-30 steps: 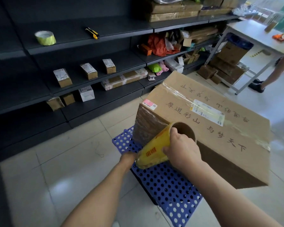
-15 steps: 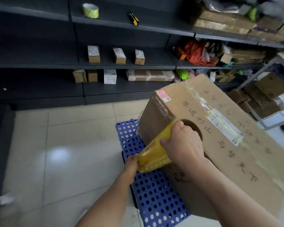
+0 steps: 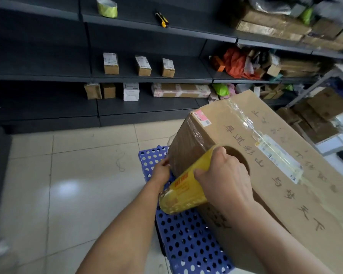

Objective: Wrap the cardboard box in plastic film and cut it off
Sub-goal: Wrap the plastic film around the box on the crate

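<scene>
**Left hand (image 3: 161, 172) leaves the roll (image 3: 184, 192) for the box (image 3: 265, 155) corner**

Wrapping looks midway. The matte, taped cardboard box sits on a perforated blue pallet (image 3: 186, 244), with wrinkled glossy film (image 3: 195, 134) over its end face. The right hand (image 3: 224, 180) grips the yellow tubular roll against that face. The left touches the corner, grip unclear. Next, I judge: carry the roll round, film taut.

Under the right hand (image 3: 224, 180) the roll of film (image 3: 184, 192) is glossy, yellow-tinted plastic. The cardboard box (image 3: 246, 155) against it is matt brown board with a shiny clear tape strip (image 3: 248, 123) on top and wrinkled film (image 3: 194, 139) glinting on the end face by the left hand (image 3: 161, 171). Below both hands the blue pallet (image 3: 186, 244) is smooth, hard plastic; the pale floor tiles (image 3: 67, 175) left of them shine, and the shelves (image 3: 147, 80) beyond look dark and matt.
</scene>
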`<state>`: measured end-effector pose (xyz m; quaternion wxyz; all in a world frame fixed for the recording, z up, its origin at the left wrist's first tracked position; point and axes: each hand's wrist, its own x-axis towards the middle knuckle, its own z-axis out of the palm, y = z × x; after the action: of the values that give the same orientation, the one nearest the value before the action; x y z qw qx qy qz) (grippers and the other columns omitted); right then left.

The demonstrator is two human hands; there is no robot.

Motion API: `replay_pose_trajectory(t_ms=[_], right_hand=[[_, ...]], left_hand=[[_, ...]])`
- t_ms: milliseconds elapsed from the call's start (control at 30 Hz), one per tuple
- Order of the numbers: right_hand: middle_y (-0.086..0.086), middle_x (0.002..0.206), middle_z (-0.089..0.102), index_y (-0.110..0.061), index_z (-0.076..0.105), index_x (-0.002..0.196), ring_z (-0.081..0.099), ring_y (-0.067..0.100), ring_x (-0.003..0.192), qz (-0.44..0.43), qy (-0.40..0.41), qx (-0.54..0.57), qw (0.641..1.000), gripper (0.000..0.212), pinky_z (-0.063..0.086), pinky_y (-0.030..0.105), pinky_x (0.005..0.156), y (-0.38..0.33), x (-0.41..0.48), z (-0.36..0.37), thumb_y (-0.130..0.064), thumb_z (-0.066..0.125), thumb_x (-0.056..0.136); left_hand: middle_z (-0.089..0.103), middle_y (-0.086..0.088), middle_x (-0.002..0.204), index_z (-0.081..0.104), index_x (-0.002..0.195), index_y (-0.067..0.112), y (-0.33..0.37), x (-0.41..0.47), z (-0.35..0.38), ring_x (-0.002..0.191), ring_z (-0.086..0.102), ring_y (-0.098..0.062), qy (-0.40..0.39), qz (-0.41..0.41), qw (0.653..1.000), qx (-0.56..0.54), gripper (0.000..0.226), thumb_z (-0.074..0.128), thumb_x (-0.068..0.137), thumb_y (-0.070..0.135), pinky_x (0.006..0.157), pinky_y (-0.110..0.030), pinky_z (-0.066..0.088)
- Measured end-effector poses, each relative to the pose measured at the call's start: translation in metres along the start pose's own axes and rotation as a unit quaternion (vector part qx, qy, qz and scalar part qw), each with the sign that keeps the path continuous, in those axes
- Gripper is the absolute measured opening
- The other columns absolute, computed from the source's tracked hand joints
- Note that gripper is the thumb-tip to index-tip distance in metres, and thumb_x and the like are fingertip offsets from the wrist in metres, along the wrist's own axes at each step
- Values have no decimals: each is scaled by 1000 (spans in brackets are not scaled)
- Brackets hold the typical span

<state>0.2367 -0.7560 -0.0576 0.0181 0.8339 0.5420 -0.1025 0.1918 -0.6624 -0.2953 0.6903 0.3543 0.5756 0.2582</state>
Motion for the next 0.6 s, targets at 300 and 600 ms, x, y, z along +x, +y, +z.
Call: replay_pose_trajectory(t_ms=[300, 600], right_hand=[[-7, 70, 50, -21, 32, 96, 50, 11, 61, 29, -11, 16, 999, 27, 38, 24, 49, -6, 3, 1, -38, 52, 91], [-5, 68, 52, -25, 23, 96, 55, 8, 62, 42, -2, 14, 999, 31, 46, 24, 55, -17, 11, 5, -44, 47, 93]], left_hand=[[54, -6, 132, 43, 140, 11, 8, 29, -1, 116, 50, -19, -40, 25, 998, 38, 41, 43, 99, 7, 90, -26, 40], [67, -12, 100, 68, 105, 3, -8, 79, -7, 94, 61, -26, 47, 28, 988, 142, 20, 57, 88, -2, 76, -28, 50]])
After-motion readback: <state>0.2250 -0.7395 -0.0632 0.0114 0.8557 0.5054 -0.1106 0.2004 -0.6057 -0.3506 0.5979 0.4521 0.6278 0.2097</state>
